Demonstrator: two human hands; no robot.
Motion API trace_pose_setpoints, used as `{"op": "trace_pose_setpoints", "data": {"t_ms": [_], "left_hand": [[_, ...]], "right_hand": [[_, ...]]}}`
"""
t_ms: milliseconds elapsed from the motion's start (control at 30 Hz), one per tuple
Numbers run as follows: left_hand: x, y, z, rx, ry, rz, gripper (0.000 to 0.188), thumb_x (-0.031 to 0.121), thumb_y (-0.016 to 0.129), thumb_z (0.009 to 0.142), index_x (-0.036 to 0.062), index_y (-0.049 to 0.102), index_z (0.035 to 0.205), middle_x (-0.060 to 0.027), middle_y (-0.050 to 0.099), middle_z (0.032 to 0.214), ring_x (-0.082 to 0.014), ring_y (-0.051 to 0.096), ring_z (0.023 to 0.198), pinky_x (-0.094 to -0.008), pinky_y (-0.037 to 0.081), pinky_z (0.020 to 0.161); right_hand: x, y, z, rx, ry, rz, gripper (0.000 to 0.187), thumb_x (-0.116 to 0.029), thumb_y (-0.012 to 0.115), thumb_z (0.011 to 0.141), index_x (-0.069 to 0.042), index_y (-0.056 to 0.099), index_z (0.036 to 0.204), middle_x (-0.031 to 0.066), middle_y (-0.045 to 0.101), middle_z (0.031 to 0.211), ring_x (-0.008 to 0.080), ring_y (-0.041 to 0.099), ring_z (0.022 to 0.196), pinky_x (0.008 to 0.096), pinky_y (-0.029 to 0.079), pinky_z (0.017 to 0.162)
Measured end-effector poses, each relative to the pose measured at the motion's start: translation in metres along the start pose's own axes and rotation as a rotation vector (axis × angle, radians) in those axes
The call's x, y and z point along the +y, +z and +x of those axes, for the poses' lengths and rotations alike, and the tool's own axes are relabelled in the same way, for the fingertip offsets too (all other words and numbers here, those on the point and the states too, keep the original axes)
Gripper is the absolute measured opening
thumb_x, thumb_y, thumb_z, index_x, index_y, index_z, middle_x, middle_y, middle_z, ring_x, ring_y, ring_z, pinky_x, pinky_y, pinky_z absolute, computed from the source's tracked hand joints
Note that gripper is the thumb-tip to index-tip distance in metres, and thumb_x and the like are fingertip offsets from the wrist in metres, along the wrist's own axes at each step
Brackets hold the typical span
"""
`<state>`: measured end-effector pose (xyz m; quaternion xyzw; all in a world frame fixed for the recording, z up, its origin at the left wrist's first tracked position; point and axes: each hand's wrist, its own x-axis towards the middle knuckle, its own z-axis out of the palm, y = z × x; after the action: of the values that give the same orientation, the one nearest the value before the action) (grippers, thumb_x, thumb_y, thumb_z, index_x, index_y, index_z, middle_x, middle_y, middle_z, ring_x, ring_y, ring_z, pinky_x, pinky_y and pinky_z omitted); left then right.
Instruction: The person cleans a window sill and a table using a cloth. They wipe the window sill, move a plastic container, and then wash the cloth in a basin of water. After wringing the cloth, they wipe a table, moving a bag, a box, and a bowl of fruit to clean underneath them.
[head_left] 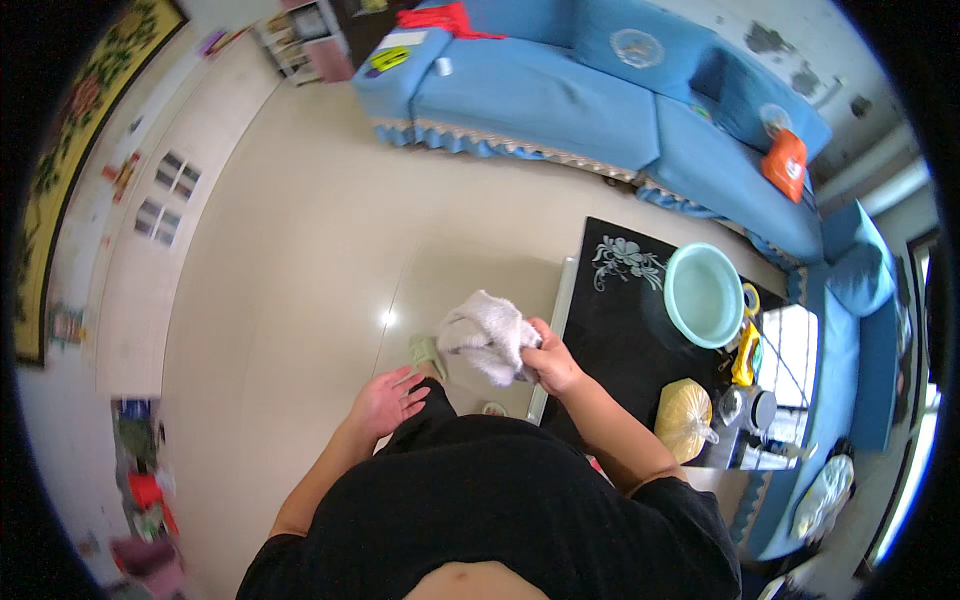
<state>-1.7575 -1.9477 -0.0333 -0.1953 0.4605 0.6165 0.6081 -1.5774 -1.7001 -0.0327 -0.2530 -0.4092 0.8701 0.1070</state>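
Observation:
A crumpled, pale grey-white cloth (pixel 484 335) hangs from my right hand (pixel 552 361), whose fingers are closed round its right side. This hand is by the left edge of a black coffee table (pixel 610 330). My left hand (pixel 387 402) is empty, palm turned up and fingers apart, to the left of the cloth and not touching it. Below the cloth, a green slipper (pixel 428 352) shows on one of my feet.
On the table stand a light-blue basin (pixel 704 296), a tied bag of yellow stuff (pixel 684 420) and a dark-lidded jar (pixel 761 410). A blue sofa (pixel 530 100) runs along the far side, with an orange bag (pixel 785 165) on it. Pale tiled floor (pixel 290 260) lies to the left.

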Motion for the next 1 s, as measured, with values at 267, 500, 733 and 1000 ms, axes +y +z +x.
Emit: {"op": "trace_pose_setpoints", "data": {"t_ms": [267,500,733,1000], "left_hand": [[0.163,-0.001,0.153,-0.004,-0.073,-0.019,0.022,0.026,0.043,0.09,0.0096,0.051,0.102,-0.0074,0.058,0.1,-0.021,0.056,0.087,-0.0354,0.047,0.073],[0.272,0.126,0.25,-0.207,-0.25,0.28,0.023,0.026,0.042,0.09,0.0096,0.052,0.103,-0.0056,0.059,0.102,-0.0199,0.056,0.09,-0.0328,0.047,0.073],[0.25,0.273,0.331,-0.415,-0.477,0.439,0.026,0.025,0.041,0.09,0.0084,0.054,0.104,-0.007,0.06,0.103,-0.0216,0.058,0.091,-0.0348,0.047,0.073],[0.231,0.4,0.386,-0.355,-0.618,0.664,0.027,0.025,0.039,0.091,0.0055,0.053,0.105,-0.0118,0.061,0.102,-0.0261,0.06,0.088,-0.0376,0.049,0.074]], "right_hand": [[-0.044,-0.07,0.015,0.66,-0.289,0.044,0.04,-0.003,0.052,0.07,0.0,0.047,0.109,0.0081,0.055,0.095,0.0169,0.054,0.083,0.0306,0.046,0.073],[-0.105,-0.078,-0.016,1.135,-0.437,0.072,0.045,-0.005,0.055,0.069,0.001,0.045,0.113,0.0136,0.055,0.099,0.0222,0.058,0.086,0.0338,0.05,0.073],[-0.142,-0.143,-0.033,1.425,-0.722,0.128,0.04,-0.008,0.059,0.071,0.001,0.046,0.108,0.0097,0.055,0.095,0.0175,0.056,0.083,0.0311,0.048,0.072],[-0.157,-0.304,-0.026,1.635,-0.605,0.174,0.039,-0.012,0.061,0.074,0.003,0.052,0.109,0.0127,0.059,0.095,0.0214,0.06,0.079,0.0321,0.05,0.068]]}}
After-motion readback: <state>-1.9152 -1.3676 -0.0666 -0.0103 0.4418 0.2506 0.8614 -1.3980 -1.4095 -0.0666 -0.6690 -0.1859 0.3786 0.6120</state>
